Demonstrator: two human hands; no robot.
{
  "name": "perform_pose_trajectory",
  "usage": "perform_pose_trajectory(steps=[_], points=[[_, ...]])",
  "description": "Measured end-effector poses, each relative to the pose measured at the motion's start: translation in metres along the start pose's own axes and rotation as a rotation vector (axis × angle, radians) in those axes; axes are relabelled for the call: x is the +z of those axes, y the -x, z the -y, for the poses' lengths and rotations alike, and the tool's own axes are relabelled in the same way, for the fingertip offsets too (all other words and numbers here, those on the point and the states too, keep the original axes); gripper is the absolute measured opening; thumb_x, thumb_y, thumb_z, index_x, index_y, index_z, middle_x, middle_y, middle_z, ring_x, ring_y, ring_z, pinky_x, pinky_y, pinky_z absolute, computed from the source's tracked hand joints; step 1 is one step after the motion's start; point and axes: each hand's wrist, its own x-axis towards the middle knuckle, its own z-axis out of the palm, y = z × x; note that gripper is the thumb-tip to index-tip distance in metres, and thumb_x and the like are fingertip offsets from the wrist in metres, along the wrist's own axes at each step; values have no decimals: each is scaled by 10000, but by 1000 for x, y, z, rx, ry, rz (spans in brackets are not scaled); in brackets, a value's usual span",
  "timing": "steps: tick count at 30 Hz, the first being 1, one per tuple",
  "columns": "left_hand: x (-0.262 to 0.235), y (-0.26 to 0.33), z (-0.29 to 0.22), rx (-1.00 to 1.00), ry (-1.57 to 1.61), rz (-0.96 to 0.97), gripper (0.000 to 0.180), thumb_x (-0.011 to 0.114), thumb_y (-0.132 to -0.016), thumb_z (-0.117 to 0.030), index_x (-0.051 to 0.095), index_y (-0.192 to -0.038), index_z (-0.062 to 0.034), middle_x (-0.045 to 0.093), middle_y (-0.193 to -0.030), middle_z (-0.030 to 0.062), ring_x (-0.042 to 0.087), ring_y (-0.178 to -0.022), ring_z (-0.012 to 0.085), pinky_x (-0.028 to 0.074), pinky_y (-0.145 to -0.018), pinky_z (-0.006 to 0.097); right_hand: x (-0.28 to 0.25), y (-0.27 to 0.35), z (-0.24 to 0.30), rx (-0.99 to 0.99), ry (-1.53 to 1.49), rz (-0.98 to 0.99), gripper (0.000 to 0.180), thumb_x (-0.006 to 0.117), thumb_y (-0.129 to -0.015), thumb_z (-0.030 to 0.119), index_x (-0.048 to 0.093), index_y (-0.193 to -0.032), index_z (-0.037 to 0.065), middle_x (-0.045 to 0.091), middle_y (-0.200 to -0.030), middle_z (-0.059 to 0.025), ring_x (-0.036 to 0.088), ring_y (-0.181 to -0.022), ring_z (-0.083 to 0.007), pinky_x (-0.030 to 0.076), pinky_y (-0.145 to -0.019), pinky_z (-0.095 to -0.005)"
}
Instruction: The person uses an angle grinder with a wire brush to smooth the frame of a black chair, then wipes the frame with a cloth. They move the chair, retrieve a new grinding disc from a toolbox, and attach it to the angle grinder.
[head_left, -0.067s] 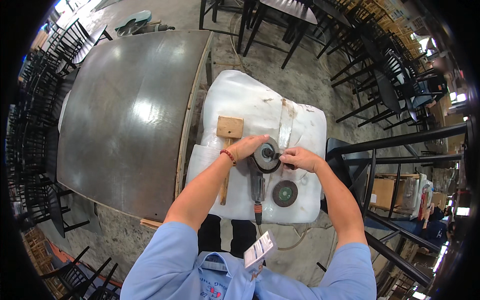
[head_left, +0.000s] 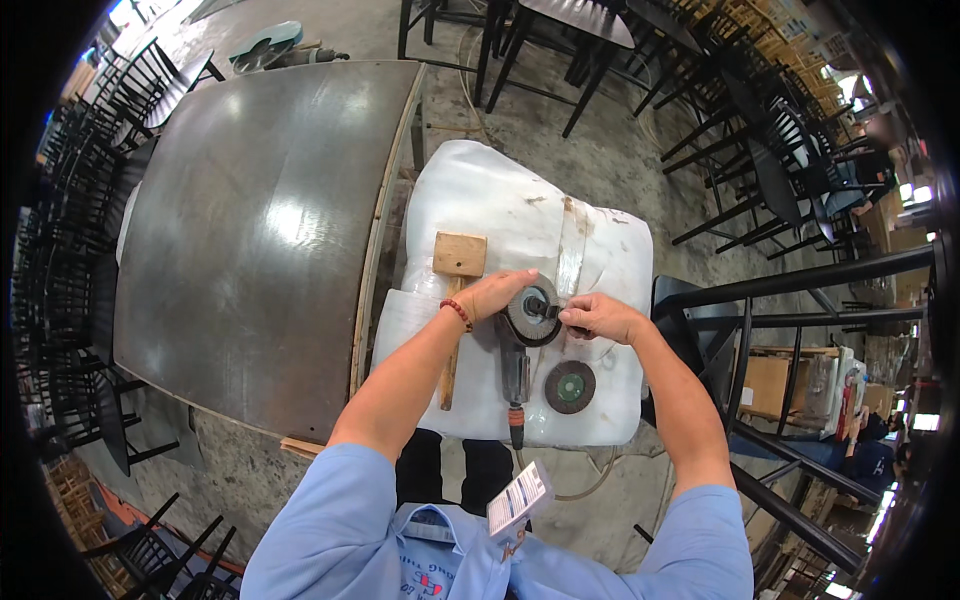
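A person in a light blue shirt works at an angle grinder (head_left: 516, 362) lying on a white plastic-wrapped bundle (head_left: 520, 215), its handle pointing toward the near edge. The left hand (head_left: 492, 293) is closed over the grinder's head, steadying the flap disc (head_left: 530, 318) mounted there, while the right hand (head_left: 598, 317) pinches a small dark tool against the disc's hub, fingers together. A loose grinding disc (head_left: 570, 387) lies just near and right of the grinder, and a wooden mallet (head_left: 456, 290) rests to the left, its handle partly hidden under the left forearm. A large grey metal tabletop (head_left: 250, 230) fills the left; black chairs (head_left: 760, 130) crowd the far right, and a black metal frame (head_left: 800, 300) stands at right. Compared with a moment ago, both hands keep the same grip and nothing on the bundle has shifted.
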Motion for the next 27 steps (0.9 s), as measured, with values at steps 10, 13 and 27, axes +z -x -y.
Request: perform_pose_trajectory(steps=[10, 13, 27], points=[[-24, -6, 21, 398, -606, -41, 497, 401, -1008, -379, 551, -1277, 11, 557, -1324, 126, 522, -1183, 210, 383, -1043, 333, -33, -36, 36, -300, 729, -94, 364, 702, -815, 415, 723, -899, 61, 691, -761, -92, 618, -690, -171, 510, -669, -361], [-3, 2, -3, 97, -428, -48, 610, 284, -1018, -509, 485, -1380, -62, 469, -1426, 150, 431, -1317, 272, 283, -1127, 365, -46, -28, 79, -334, 1006, -104, 401, 782, -722, 440, 734, -882, 75, 708, -818, -132, 670, -740, -275, 512, -699, -381], [27, -30, 9, 380, -1173, 77, 295, 371, -955, -125, 480, -1198, 2, 645, -977, 260, 641, -919, 417, 507, -799, 489, -34, 6, 72, -813, 1437, -248, 318, 828, -617, 255, 622, -770, 68, 583, -887, -116, 541, -941, -311, 467, -825, -402]])
